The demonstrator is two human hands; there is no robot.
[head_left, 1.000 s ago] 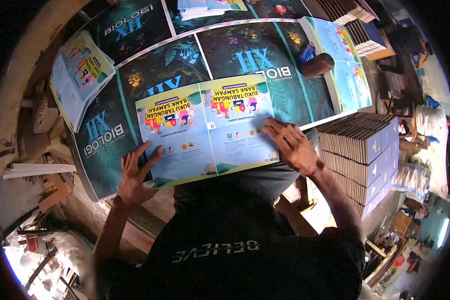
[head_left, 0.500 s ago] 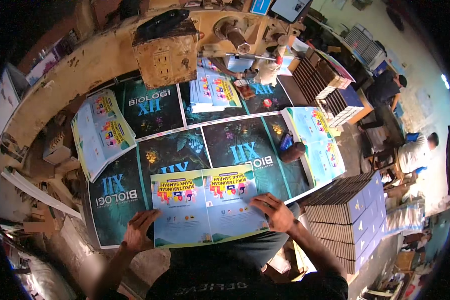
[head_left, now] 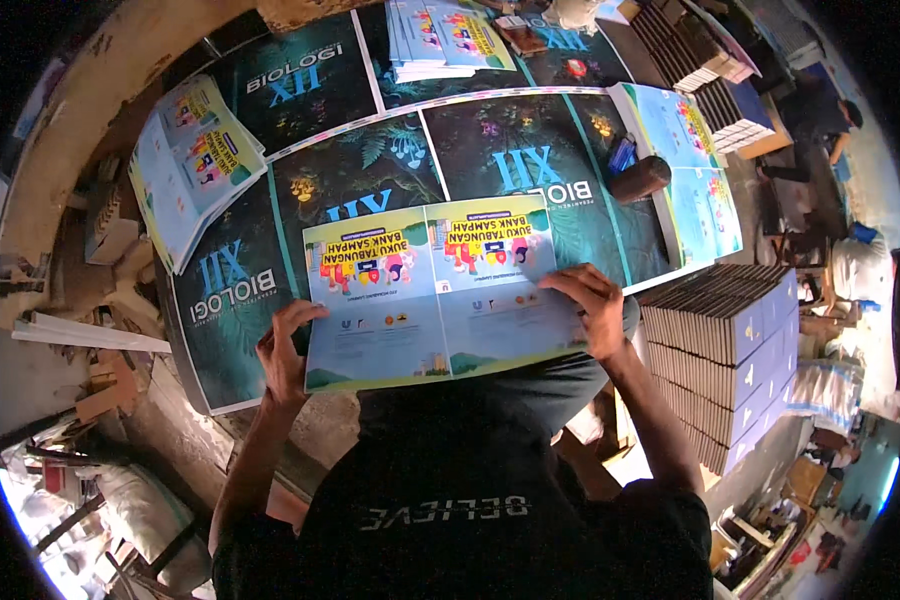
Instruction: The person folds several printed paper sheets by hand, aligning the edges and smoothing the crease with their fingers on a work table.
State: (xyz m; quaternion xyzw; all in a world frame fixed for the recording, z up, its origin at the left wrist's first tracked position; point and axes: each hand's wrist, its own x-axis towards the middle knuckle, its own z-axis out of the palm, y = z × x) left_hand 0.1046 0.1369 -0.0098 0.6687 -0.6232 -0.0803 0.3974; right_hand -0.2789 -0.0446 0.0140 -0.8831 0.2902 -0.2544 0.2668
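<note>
A printed cover sheet (head_left: 390, 335), blue and yellow with two matching panels of cartoon figures side by side, lies before me at the near edge of the table. My left hand (head_left: 288, 345) pinches its left edge, thumb side inward. At the right edge, my right hand (head_left: 595, 312) grips the sheet with its fingers bent over the top. Part of the sheet's near edge overhangs my lap. Beneath it are large dark green printed sheets (head_left: 345, 155) with plant pictures, covering the table.
Similar cover sheets form a stack at the left (head_left: 195, 165), another at the back (head_left: 440, 45) and a third at the right (head_left: 705, 210). A dark brown cylinder (head_left: 640, 180) and a blue object (head_left: 622, 155) stand by the right stack. Tall piles of blue-covered books (head_left: 720, 355) rise at the right.
My view has tipped downward, so the table appears higher and more of my shirt shows. Both hands keep hold of the cover sheet's edges.
</note>
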